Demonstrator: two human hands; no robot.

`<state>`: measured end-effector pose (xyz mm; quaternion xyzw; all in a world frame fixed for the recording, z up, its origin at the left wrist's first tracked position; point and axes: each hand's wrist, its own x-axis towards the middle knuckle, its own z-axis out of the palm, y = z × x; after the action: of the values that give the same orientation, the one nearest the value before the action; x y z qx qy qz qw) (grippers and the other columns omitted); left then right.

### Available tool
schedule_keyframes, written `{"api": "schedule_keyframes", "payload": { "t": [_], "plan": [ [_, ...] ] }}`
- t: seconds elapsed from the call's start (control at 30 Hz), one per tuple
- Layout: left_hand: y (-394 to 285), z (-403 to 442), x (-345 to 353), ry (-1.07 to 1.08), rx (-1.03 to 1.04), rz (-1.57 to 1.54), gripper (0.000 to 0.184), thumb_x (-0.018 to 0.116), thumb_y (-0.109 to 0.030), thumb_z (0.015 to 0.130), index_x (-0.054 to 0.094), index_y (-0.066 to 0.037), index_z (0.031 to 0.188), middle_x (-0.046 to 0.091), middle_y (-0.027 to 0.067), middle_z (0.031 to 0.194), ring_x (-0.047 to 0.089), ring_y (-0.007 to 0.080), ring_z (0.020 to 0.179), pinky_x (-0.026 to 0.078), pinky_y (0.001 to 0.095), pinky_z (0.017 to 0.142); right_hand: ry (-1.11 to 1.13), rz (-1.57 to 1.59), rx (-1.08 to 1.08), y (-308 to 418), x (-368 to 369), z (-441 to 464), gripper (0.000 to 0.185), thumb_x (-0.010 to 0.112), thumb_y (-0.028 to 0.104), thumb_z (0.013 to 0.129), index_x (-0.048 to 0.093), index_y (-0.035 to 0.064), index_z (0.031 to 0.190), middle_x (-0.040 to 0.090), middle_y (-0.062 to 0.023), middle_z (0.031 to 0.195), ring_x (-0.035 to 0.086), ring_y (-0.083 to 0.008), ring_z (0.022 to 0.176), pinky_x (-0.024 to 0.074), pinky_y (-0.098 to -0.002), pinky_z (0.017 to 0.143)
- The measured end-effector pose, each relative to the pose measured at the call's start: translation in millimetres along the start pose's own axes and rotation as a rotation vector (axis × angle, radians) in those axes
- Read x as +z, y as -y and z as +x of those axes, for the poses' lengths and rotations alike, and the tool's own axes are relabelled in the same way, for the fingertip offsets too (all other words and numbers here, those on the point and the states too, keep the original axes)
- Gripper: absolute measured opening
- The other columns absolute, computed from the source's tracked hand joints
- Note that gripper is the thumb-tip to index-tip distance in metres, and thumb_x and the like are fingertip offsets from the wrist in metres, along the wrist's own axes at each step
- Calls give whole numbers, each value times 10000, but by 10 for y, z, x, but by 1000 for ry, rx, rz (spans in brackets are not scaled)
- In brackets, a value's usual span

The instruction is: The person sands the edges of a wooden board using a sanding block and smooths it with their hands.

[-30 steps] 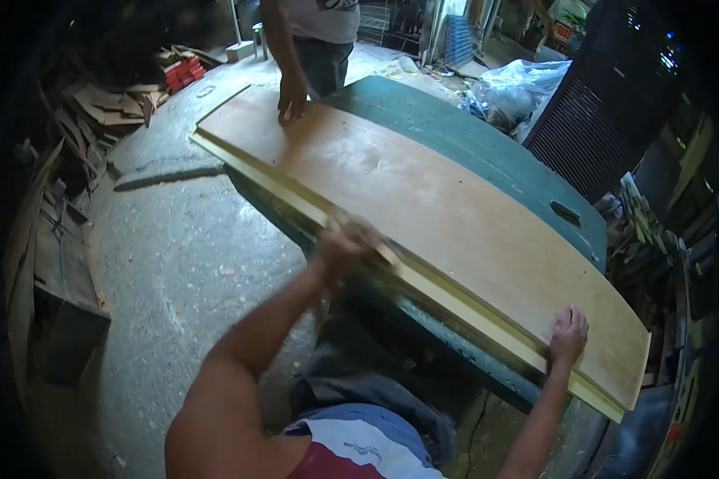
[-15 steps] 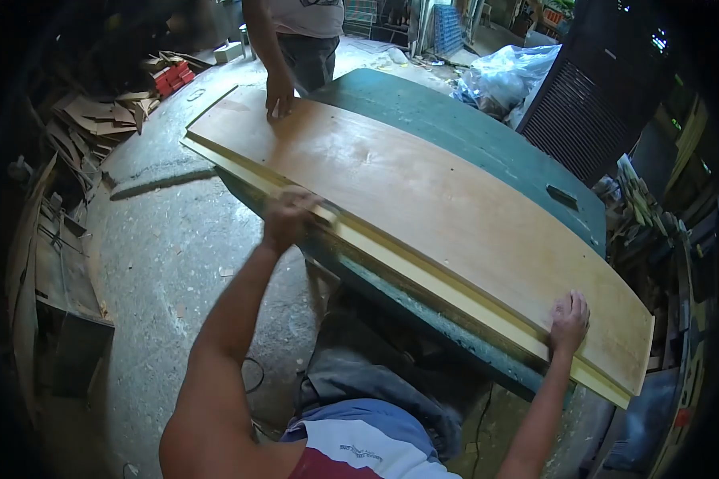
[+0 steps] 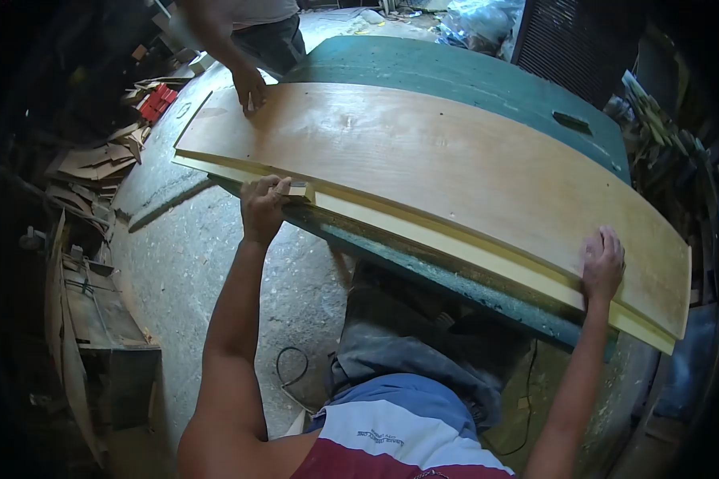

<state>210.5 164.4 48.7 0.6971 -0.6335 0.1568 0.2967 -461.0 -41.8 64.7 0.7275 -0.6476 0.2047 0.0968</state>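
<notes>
A long wooden panel (image 3: pixel 391 144) with a curved far edge lies across a green table (image 3: pixel 463 78). Along its near side runs a pale yellow edge strip (image 3: pixel 423 236). My left hand (image 3: pixel 262 206) is closed around a small wooden block (image 3: pixel 301 192), held against this near edge left of the middle. My right hand (image 3: pixel 603 259) rests over the near edge towards the right end, its fingers stretched out on the panel's top. Its thumb is hidden.
Across the table a co-worker's hand (image 3: pixel 250 88) touches the panel's far left end. Scrap wood (image 3: pixel 96 160) and red pieces (image 3: pixel 158 102) lie on the left. A dark louvred panel (image 3: pixel 563 48) and a plastic bag (image 3: pixel 479 28) stand behind. A cable (image 3: pixel 291 363) lies on the floor.
My left hand has slid left along the near edge with the block. My right hand stays at the same spot on the panel. The view has shifted.
</notes>
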Motion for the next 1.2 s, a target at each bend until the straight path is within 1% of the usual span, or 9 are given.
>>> {"api": "schedule_keyframes", "payload": {
  "t": [0.1, 0.27, 0.4, 0.57, 0.8, 0.97, 1.03, 1.1, 1.2],
  "plan": [
    [-543, 86, 4, -87, 330, 81, 304, 756, -88, 853, 795, -169, 1144, 732, 77, 1035, 687, 290, 944, 525, 440, 836, 16, -9, 29, 72, -45, -2, 461, 659, 342, 968, 645, 99, 1360, 608, -134, 1461, 536, -345, 1365, 412, -477, 1159],
    [-2125, 115, 339, 47, 427, -189, 359, 784, -143, 798, 793, -141, 1157, 675, 41, 1084, 659, 279, 1013, 491, 457, 943, -2, 23, 0, -23, 39, -9, 460, 664, 340, 961, 652, 92, 1348, 612, -138, 1459, 543, -343, 1357, 415, -475, 1157],
    [-1645, 190, 353, 49, 461, -131, 408, 774, -141, 806, 765, -191, 1210, 705, 35, 1099, 670, 253, 1033, 488, 447, 942, -30, 22, -42, -31, -34, -28, 469, 680, 342, 947, 657, 87, 1339, 618, -129, 1454, 550, -339, 1351, 423, -467, 1150],
    [-1028, 261, 143, 47, 406, 28, 387, 840, -170, 723, 761, -112, 1098, 690, 47, 1048, 670, 285, 969, 504, 459, 876, -57, -21, 20, 122, -67, -13, 443, 697, 327, 936, 666, 100, 1316, 633, -118, 1421, 564, -330, 1326, 435, -463, 1128],
    [-2884, 335, 571, 289, 569, -419, 263, 762, -203, 801, 787, -103, 1043, 666, 26, 1111, 610, 237, 1094, 454, 448, 885, -61, 18, 59, 150, -81, -30, 440, 721, 320, 902, 670, 115, 1288, 645, -113, 1381, 565, -324, 1311, 429, -472, 1120],
    [-3297, 439, 665, 359, 539, -361, 375, 790, -246, 830, 754, -114, 1179, 639, 62, 1103, 597, 265, 1077, 480, 406, 876, -54, 58, 71, 181, -95, 15, 447, 717, 329, 883, 678, 112, 1272, 647, -110, 1377, 562, -323, 1313, 417, -474, 1131],
    [-3195, 498, 603, 461, 403, -499, 399, 818, -198, 806, 749, -117, 1190, 637, 88, 1109, 609, 303, 1059, 508, 440, 882, -69, 70, 65, 153, -54, -41, 447, 709, 339, 880, 683, 104, 1260, 648, -106, 1378, 562, -322, 1312, 415, -473, 1133],
    [-3060, 594, 544, 361, 134, -795, 358, 750, -30, 862, 719, -48, 1217, 629, 114, 1108, 640, 320, 984, 541, 400, 872, -72, 69, 71, 168, -100, -46, 441, 706, 340, 882, 687, 98, 1250, 648, -106, 1381, 563, -319, 1311, 417, -473, 1132],
    [-2838, 738, 407, 322, -106, -997, 336, 720, -17, 909, 696, -18, 1244, 625, 123, 1096, 639, 271, 968, 529, 369, 882, -92, 80, 47, 183, -76, -58, 441, 708, 339, 883, 687, 99, 1252, 647, -112, 1386, 563, -318, 1313, 419, -473, 1130]
  ]
}}
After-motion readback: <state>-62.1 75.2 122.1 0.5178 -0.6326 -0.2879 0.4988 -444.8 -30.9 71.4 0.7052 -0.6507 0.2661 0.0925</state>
